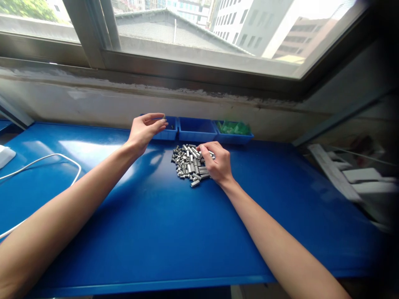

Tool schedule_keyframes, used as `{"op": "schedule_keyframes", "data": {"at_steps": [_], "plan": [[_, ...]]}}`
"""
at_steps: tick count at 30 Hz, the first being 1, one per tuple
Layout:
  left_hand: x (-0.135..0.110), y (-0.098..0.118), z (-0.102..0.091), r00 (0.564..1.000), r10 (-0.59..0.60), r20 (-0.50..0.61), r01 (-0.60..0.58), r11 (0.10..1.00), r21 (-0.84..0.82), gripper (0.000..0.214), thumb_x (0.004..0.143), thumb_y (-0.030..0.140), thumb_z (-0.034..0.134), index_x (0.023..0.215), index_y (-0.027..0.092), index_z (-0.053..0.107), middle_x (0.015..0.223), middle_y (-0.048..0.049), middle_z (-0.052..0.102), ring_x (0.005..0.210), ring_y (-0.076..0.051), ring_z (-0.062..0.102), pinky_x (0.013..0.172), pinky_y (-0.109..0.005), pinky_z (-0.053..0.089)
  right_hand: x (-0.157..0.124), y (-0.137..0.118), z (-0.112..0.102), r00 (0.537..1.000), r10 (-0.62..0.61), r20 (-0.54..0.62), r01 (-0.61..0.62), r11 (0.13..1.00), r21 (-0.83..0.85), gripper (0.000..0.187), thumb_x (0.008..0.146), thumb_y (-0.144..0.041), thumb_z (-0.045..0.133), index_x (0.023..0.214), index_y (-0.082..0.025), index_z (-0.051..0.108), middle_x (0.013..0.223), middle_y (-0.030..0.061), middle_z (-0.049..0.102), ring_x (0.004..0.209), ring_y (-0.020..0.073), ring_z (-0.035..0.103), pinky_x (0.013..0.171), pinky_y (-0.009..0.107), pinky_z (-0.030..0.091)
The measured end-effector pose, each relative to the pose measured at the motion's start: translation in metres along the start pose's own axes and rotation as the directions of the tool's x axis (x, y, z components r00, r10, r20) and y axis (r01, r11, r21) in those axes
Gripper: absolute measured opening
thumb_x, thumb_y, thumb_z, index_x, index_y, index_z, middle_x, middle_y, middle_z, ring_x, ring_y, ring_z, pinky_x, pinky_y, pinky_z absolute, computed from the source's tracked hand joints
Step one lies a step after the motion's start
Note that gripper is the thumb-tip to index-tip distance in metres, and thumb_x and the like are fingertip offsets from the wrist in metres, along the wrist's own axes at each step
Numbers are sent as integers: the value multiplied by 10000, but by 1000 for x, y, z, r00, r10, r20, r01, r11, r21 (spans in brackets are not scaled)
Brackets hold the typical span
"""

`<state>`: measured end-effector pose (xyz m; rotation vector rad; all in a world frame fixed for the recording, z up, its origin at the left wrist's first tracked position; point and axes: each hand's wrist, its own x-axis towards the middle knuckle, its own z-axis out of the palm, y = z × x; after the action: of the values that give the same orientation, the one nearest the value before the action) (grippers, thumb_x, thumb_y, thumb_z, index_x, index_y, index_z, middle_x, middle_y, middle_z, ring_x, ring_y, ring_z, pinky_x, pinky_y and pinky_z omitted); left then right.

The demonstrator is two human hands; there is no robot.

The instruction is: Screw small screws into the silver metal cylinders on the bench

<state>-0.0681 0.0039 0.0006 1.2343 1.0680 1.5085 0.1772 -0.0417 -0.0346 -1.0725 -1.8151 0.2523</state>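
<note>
A heap of several small metal cylinders (188, 164) lies on the blue table (156, 224) in front of three blue bins. My right hand (215, 160) rests on the heap's right side, fingers curled and pinched on the pieces. My left hand (145, 129) hovers at the left blue bin (170, 132), thumb and fingers pinched on what looks like a small piece over it. The middle blue bin (196, 131) shows nothing inside from here. The right blue bin (233, 135) holds green parts.
A white cable (46, 158) loops across the table's left side, beside a white object (5, 155) at the left edge. A window sill and wall run behind the bins. Grey-white slats (352, 176) lie off the table to the right.
</note>
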Motion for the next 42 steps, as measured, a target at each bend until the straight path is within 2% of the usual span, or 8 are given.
{"op": "schedule_keyframes", "data": {"at_steps": [4,7,11,14,18,32,37,42], "plan": [[-3,-2,2,998,1,64,-8,995,103,427,779,291,781,1168,124,723,998,-106,786,975,-231,764,974,-390,594,0,0,0,1000,6,3,-6,1000,0,235,974,-316,562,838,-227,732,887,42,767,916,234,679,868,381,512],[-9,-5,8,964,79,253,-160,934,319,304,858,310,696,1096,135,762,994,-105,794,956,-246,765,928,-385,607,0,0,0,1000,19,6,-19,1000,-4,232,973,-315,563,839,-228,733,888,42,769,915,234,678,864,381,511],[-17,-13,16,800,205,564,-517,711,475,336,955,324,570,1168,146,759,1218,-119,751,1170,-261,693,1062,-399,532,0,1,0,999,41,-9,-41,999,-11,238,971,-303,555,826,-233,730,876,37,765,904,232,678,863,382,510],[-22,-19,18,652,126,748,-672,553,493,449,1034,364,436,1365,160,659,1461,-122,605,1397,-275,527,1210,-452,385,0,1,0,999,50,-10,-50,999,-15,238,973,-311,547,835,-238,726,887,37,767,908,233,679,866,383,511],[-26,-22,17,602,6,798,-712,457,533,502,1074,391,322,1442,180,591,1529,-92,543,1477,-276,425,1252,-477,316,1,0,0,999,53,7,-53,998,-16,238,974,-325,546,837,-238,719,893,37,768,917,232,675,875,380,509],[-4,-21,-3,778,93,621,-603,385,698,325,847,185,537,1010,142,815,1013,-106,775,918,-247,727,868,-341,568,1,-2,-1,998,58,39,-59,998,4,232,976,-309,555,847,-229,731,892,25,766,910,219,674,857,356,489],[-5,-19,-3,860,124,496,-452,636,625,224,828,272,638,903,157,815,879,-83,789,803,-220,735,783,-315,581,1,-2,-1,996,75,36,-76,997,19,234,969,-333,564,843,-235,735,889,31,767,899,226,683,858,369,504],[-11,-8,8,929,-53,366,-118,896,429,344,779,461,775,911,144,802,813,-87,787,770,-234,751,700,-312,606,1,-1,-1,995,86,48,-87,996,16,234,965,-349,565,850,-242,738,900,33,774,899,234,689,860,380,516]]}}
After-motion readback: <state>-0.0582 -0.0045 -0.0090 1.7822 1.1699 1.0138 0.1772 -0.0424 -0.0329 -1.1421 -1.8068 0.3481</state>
